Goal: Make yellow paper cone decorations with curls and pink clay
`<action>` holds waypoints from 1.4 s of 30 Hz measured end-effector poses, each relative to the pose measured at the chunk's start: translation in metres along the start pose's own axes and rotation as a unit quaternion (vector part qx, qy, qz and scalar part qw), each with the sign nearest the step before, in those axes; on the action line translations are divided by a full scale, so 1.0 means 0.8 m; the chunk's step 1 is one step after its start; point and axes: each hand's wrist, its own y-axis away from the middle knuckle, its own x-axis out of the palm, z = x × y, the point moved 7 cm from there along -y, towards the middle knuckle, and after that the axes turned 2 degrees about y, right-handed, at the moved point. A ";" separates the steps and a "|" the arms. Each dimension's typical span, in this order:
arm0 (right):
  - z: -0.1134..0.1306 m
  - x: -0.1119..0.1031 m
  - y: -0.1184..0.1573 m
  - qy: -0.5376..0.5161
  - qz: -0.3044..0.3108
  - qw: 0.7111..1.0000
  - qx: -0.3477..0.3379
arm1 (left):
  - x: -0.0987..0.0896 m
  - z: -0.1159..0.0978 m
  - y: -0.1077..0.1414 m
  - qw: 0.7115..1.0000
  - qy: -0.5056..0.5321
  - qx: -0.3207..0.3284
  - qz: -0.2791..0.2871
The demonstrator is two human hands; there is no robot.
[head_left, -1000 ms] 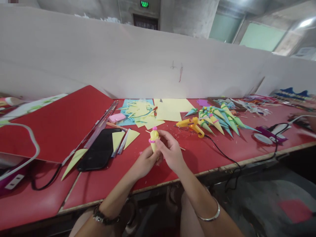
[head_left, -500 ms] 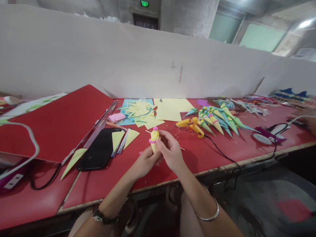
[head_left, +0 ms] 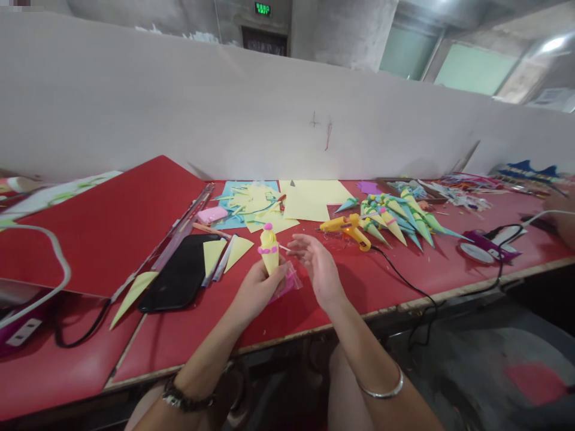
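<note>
My left hand [head_left: 257, 293] grips the lower part of a paper cone [head_left: 269, 256], pale yellow and upright. The cone carries a yellow swirled top, a pink band round its rim and a pink ball at the tip. To its right, my right hand [head_left: 321, 269] is raised with fingers apart and holds nothing that I can see. A thin pale stick [head_left: 284, 248] shows between the cone and my right fingertips, apparently on the table; the rest is hidden. Under my hands lies a clear plastic bag with something pink [head_left: 291, 281] in it.
A yellow glue gun [head_left: 345, 228] with a black cord lies right of my hands, before a pile of decorated cones [head_left: 399, 215]. At left are a black phone [head_left: 179, 272] and cut yellow paper pieces [head_left: 238, 251]. Paper scraps [head_left: 254, 200] lie behind. Another person's hand [head_left: 563, 212] is at far right.
My right hand has let go of the cone and moved right, its fingers opening. My left hand has shifted the cone slightly left, and the pink bag beneath now shows.
</note>
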 end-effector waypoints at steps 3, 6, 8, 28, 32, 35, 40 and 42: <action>-0.010 -0.016 -0.003 0.169 -0.018 0.985 0.039 | -0.014 0.002 -0.001 0.999 -0.003 -0.016 -0.037; -0.012 -0.023 -0.004 0.353 0.007 0.935 0.029 | -0.024 0.010 -0.002 0.996 -0.018 -0.047 -0.077; -0.015 -0.024 -0.003 0.414 0.041 0.909 0.031 | -0.027 0.015 -0.002 0.993 -0.020 -0.068 -0.099; -0.007 -0.001 0.005 0.326 0.142 0.935 -0.005 | -0.021 0.017 -0.003 0.988 -0.081 -0.082 -0.100; -0.002 0.003 0.005 0.367 0.111 0.922 -0.056 | -0.021 0.019 -0.003 0.987 -0.098 -0.082 -0.102; 0.001 0.004 0.006 0.391 0.074 0.914 -0.079 | -0.021 0.017 -0.003 0.985 -0.115 -0.076 -0.105; 0.004 0.007 0.008 0.431 0.039 0.896 -0.100 | -0.020 0.014 -0.005 0.984 -0.128 -0.062 -0.105; 0.005 0.005 0.006 0.430 0.030 0.896 -0.105 | -0.020 0.015 -0.007 0.985 -0.130 -0.059 -0.101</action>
